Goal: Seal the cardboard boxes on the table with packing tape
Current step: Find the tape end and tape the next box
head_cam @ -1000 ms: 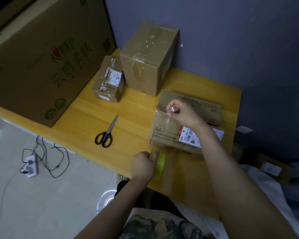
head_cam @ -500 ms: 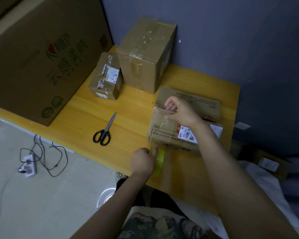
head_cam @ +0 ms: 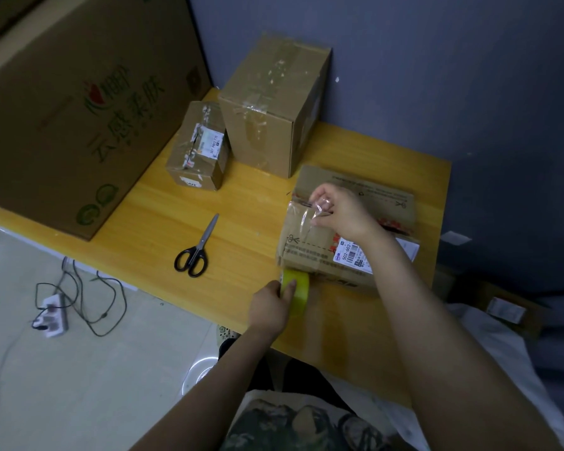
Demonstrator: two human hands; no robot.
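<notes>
Fingertips of the right hand are pinching the loose tape end on top of the box, near its left end. From there the clear strip runs toward me over the near edge to the roll, which the left hand grips just off the box's near-left corner, low by the table.

Risk as I see it: the strip looks wrinkled by the fingers, so a crooked pull on the roll could fold it onto itself or lay it skewed. Let go up top too soon and the end lifts.

Box lies flat, long axis running left to right, label toward the right. The strip crosses it the short way. Scissors sit well off to the left.
</notes>
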